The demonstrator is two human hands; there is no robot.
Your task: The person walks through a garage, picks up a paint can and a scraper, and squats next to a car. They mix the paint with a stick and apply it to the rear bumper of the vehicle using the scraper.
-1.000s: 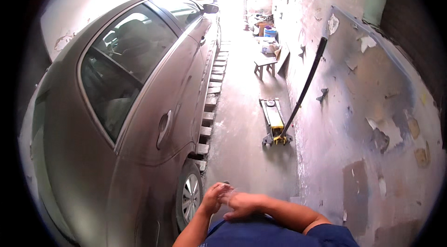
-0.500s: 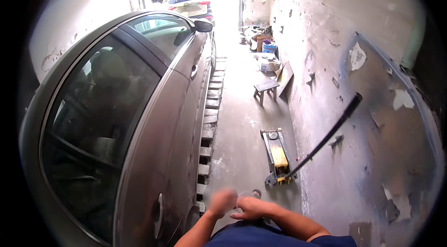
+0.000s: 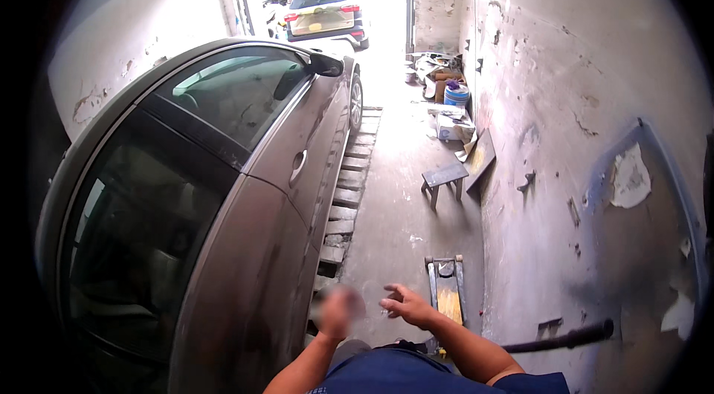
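My left hand [image 3: 334,317] is raised in front of me, beside the brown car [image 3: 245,260]. Its fingers are blurred, so whether it grips anything does not show. My right hand [image 3: 409,306] hangs a short way to its right, fingers apart and nothing visible in them. Past that hand, the yellow and black floor jack [image 3: 449,301] lies on the floor, partly covered by my forearm. Its long black handle [image 3: 573,338] slants out toward the right wall. Neither hand touches the car or the jack.
A small stool [image 3: 445,175] stands farther along the floor, with a board [image 3: 482,160] leaning against the wall. Behind it are a blue and white bucket [image 3: 456,95] and papers. Blocks [image 3: 341,213] line the car's side. Another car [image 3: 323,15] is beyond the doorway.
My hands, close together before, have moved apart, and the right fingers have spread. The view has shifted, so the jack and stool sit lower in it and more of the doorway shows.
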